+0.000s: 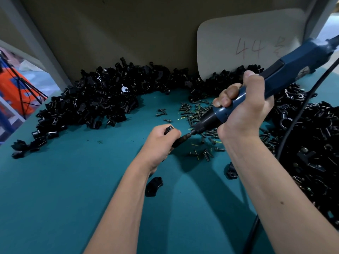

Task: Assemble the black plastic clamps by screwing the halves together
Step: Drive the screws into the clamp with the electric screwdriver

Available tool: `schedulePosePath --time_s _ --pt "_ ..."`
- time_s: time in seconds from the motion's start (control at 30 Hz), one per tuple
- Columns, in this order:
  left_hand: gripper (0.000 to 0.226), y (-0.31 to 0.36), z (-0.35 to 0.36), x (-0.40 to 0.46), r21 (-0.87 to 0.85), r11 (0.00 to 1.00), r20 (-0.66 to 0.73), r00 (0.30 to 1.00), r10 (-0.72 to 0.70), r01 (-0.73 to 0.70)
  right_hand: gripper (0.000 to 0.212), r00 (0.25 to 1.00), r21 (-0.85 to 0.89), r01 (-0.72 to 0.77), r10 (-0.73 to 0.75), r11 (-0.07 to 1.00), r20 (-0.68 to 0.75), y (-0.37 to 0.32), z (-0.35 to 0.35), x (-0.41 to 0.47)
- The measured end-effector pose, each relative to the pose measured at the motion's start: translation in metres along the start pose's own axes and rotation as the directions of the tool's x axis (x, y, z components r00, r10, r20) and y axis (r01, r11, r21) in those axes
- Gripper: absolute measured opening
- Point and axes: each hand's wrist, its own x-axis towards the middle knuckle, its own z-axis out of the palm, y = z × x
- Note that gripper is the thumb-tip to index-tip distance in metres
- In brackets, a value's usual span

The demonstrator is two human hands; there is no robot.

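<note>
Closest to you, two loose black clamp halves lie on the teal table point(64, 189): one half point(154, 186) just on the near side of your left wrist, another half point(231, 171) tucked against your right forearm. Beyond them your left hand point(161, 142) is curled tight around a black clamp point(169, 129), whose top edge peeks out above your knuckles; how its two halves sit together is hidden inside your grip. Right beside that clamp, on its right, the dark bit of the blue electric screwdriver point(271, 79) meets the part at your fingers. Your right hand point(242, 109) wraps the screwdriver's barrel, fingers closed round it and thumb up along the body, with the tool slanting up and away to the right and its black cable point(293, 121) dropping down the right side of the table. Just past the clamp and under the tool lies a scatter of small black screws point(194, 114), some touching, a few strays nearer the clamp. Farther back and left of the clamp sits a big heap of clamp parts point(91, 99) against the beige back panel point(128, 33), and a second pile point(315, 143) spreads to the right. Farthest off, a pale card point(247, 43) marked "44" in red leans on the panel.
</note>
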Motion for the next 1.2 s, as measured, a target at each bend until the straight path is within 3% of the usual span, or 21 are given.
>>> schedulePosePath --time_s 0.23,0.37,0.57,0.7,0.87,0.97,1.1,1.2 --pt "0.023 0.0 0.003 -0.002 0.046 0.998 -0.023 0.999 0.039 -0.038 0.015 0.995 -0.01 -0.024 0.023 1.0 -0.094 -0.001 -0.002 0.004" --pt "0.025 -0.003 0.003 -0.002 0.047 0.997 -0.014 0.998 0.057 -0.056 0.017 0.997 -0.015 -0.041 0.04 0.999 -0.066 -0.004 -0.001 0.007" --pt "0.026 0.001 -0.002 -0.005 -0.073 0.997 0.118 0.993 0.0 0.008 0.024 0.953 -0.028 -0.186 0.188 0.982 0.237 -0.021 0.002 0.011" --pt "0.03 0.004 0.0 -0.007 -0.125 0.991 0.167 0.986 -0.026 0.047 0.023 0.905 -0.029 -0.189 0.185 0.982 0.383 -0.033 0.009 0.009" --pt "0.022 0.005 0.0 -0.008 -0.146 0.986 0.226 0.973 -0.041 0.076 0.021 0.924 -0.033 -0.172 0.173 0.985 0.341 -0.032 0.01 0.005" --pt "0.022 0.004 0.003 -0.007 -0.128 0.989 0.173 0.983 -0.055 0.078 0.024 0.944 -0.068 -0.096 0.112 0.993 0.312 -0.028 0.012 0.004" --pt "0.028 0.004 0.007 -0.006 -0.057 0.998 0.104 0.995 0.011 -0.005 0.025 0.961 -0.088 -0.028 0.051 0.996 0.271 -0.026 0.012 0.003" --pt "0.031 0.004 0.009 -0.006 -0.007 0.995 0.057 0.993 0.103 -0.103 0.024 0.96 -0.086 -0.079 0.098 0.993 0.26 -0.027 0.01 0.005"
